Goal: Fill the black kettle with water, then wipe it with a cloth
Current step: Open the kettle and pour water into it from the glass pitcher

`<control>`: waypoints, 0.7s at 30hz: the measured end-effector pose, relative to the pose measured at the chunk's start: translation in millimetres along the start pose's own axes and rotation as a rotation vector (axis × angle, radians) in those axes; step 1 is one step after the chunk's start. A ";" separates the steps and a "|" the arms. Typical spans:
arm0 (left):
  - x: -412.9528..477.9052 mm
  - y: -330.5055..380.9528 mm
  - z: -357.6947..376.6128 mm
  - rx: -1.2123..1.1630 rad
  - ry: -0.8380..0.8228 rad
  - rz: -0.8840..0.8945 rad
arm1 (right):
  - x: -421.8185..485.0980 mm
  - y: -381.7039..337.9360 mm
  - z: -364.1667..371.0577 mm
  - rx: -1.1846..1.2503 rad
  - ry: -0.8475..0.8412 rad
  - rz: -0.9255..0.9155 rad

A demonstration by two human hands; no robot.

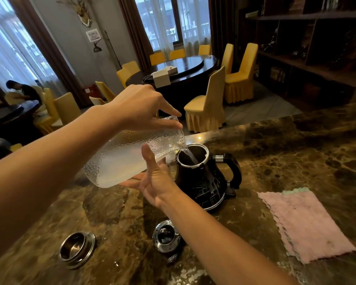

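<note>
A black kettle (203, 182) with a chrome rim stands open on the brown marble counter (296, 153), handle pointing right. Above its left side a textured clear glass jug (132, 155) is tipped, and a thin stream of water runs from its mouth into the kettle. My left hand (140, 108) grips the jug from above near the neck. My right hand (154, 182) supports it from below, thumb up against the glass. A pink cloth (304, 225) lies flat on the counter to the kettle's right.
Two chrome lids lie on the counter in front: the left lid (77, 248) is round, and the right lid (166, 236) lies just below my right forearm. Beyond the counter are yellow chairs (208, 103), a round dark table (179, 68) and a seated person (23, 90) far left.
</note>
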State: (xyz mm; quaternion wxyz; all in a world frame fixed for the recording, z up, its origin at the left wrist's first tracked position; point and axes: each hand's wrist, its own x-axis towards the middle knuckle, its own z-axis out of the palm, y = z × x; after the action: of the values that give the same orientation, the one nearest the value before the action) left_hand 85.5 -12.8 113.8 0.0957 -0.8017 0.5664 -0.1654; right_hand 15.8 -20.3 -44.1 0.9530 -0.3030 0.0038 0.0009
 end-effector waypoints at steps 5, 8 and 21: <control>-1.4 0.6 -1.0 -0.002 -0.005 0.006 | 0.7 3.1 1.8 0.038 0.009 -0.025; -1.6 0.7 -1.4 -0.011 -0.007 0.008 | -2.0 1.9 4.4 0.024 0.013 -0.004; 0.8 2.2 -7.6 -0.002 -0.005 0.022 | -0.1 -0.2 9.9 0.073 0.008 0.015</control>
State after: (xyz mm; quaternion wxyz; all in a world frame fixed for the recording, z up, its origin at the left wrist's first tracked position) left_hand 81.0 -14.1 120.2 0.0982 -0.7958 0.5752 -0.1619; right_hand 15.8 -14.7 -36.0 0.9633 -0.2680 0.0098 0.0066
